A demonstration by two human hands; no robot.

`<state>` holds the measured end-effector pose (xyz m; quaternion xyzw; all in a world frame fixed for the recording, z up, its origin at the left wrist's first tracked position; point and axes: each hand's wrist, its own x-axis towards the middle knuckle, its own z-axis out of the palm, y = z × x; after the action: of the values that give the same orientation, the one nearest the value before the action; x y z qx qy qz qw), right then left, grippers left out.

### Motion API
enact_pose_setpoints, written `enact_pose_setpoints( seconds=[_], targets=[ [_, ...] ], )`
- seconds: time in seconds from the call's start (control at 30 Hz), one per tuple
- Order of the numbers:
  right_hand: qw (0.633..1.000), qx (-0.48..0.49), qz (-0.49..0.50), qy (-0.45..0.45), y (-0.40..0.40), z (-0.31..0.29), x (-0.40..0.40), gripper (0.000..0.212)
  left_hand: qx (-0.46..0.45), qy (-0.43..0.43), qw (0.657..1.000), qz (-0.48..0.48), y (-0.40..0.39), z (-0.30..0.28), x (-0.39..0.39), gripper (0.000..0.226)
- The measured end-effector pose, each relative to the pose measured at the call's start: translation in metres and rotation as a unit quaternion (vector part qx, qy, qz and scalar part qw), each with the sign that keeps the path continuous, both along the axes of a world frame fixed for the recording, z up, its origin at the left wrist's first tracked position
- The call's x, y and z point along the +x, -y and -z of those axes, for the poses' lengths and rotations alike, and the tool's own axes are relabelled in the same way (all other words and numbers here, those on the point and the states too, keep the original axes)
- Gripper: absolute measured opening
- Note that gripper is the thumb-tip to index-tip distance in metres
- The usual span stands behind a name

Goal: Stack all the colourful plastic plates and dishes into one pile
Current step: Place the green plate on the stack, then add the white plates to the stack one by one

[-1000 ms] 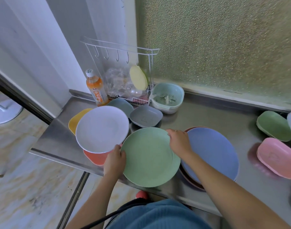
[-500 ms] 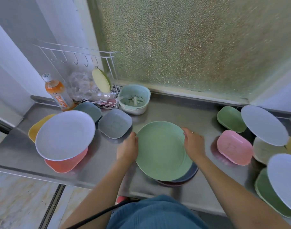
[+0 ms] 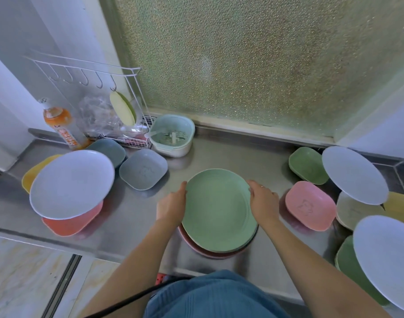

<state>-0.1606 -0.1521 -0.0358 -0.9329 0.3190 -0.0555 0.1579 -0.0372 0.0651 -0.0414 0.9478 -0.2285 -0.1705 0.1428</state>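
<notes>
Green plate [image 3: 217, 210] sat atop pile at tabletop [image 3: 231, 157] centre, dark red plate [image 3: 196, 245] showing beneath. Left hand [image 3: 171, 206] gripped plate's left rim, right hand [image 3: 263, 203] its right rim, fingers curled. White plate [image 3: 71, 183] rested over coral dish [image 3: 72, 222] at left. Grey dish [image 3: 143, 168] near. Pink dish [image 3: 310, 208] just right of right hand. Green dish [image 3: 307, 165] behind it.

Bare forearms, blue ribbed garment [image 3: 217, 297], ring [image 3: 262, 186].
</notes>
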Motion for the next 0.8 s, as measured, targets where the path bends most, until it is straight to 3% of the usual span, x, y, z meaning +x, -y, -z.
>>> enact_pose_setpoints(
  seconds=[0.43,0.67,0.8],
  targets=[
    [0.994,-0.023,-0.014,-0.103,-0.005,0.011,-0.002,0.048,0.088,0.009,0.996,0.030,0.008,0.008,-0.002,0.049],
    [0.991,-0.116,-0.004,-0.071,-0.010,0.016,-0.001,0.043,0.033,0.012,0.999,0.008,-0.006,0.003,-0.002,0.029],
    [0.990,-0.128,-0.048,-0.027,-0.033,0.015,0.020,0.042,0.004,0.022,0.998,-0.065,-0.040,0.001,0.005,0.023]
  ],
)
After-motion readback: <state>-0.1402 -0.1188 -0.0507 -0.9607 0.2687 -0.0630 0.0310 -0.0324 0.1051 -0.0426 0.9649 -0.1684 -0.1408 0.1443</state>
